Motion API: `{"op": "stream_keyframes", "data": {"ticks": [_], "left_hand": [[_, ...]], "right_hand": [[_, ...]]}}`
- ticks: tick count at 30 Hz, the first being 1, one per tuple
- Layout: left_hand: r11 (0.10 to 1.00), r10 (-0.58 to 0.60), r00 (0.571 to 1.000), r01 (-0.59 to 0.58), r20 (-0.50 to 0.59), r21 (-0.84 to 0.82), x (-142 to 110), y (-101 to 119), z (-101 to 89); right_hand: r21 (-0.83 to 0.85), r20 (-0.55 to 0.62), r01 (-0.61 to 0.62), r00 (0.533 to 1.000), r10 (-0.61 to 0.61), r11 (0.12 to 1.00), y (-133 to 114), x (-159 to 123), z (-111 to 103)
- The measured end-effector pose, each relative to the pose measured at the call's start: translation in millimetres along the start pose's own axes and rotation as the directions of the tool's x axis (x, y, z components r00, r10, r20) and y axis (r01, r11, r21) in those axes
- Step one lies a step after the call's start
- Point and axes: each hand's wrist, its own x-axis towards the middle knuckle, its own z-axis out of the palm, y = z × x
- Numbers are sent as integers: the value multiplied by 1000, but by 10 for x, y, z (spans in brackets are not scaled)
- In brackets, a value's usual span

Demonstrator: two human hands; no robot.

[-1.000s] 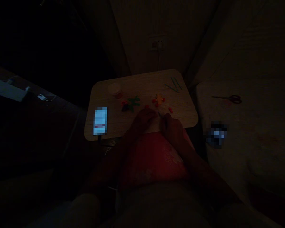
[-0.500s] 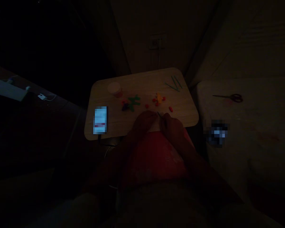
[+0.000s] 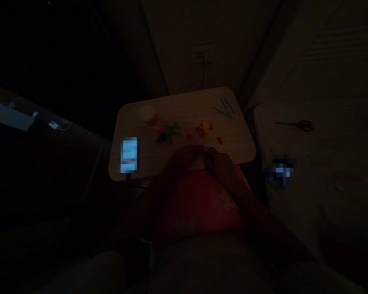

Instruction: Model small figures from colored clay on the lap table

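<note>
The scene is very dark. My left hand (image 3: 186,156) is at the table's near edge, its fingers bent inward and pressed close to the other hand. Touching or almost touching it, my right hand (image 3: 220,163) has its thumb and fingers pinched together. Whatever lies between the fingertips is too small and dim to make out. Just beyond the hands are a small red piece (image 3: 189,136) and a red oval piece (image 3: 220,141). A yellow piece ringed with red bits (image 3: 205,127) sits farther back, with green leaf-like pieces (image 3: 172,132) to its left.
On the light wooden table (image 3: 153,163) are a lit phone (image 3: 129,155), a round tub (image 3: 147,114) and thin green sticks (image 3: 223,111). Scissors (image 3: 303,125) and a blurred dark object (image 3: 280,171) lie on the surface to the right. A wall socket (image 3: 203,53) has a cord.
My right hand has turned slightly and drawn closer to my left. The thin dark stick that showed at its fingertips is now out of sight. The pieces on the table stay put.
</note>
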Motion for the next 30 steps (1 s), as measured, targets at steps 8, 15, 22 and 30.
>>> {"op": "stream_keyframes", "data": {"ticks": [8, 15, 22, 30], "left_hand": [[1000, -8, 1000, 8, 4, -11, 19, 5, -12], [996, -67, 997, 65, -28, -66, 99, 62, -98], [997, -60, 998, 61, 15, -38, 228, -18, -6], [981, -161, 983, 169, -87, 91, 275, 96, -9]], "right_hand": [[73, 4, 19, 1000, -19, 997, 71, 30, -70], [30, -69, -137, 988, 138, 990, 82, 15, -58], [74, -121, -143, 981, 151, 987, 140, -23, -39], [42, -104, -158, 981, 162, 987, 40, -37, -25]]}}
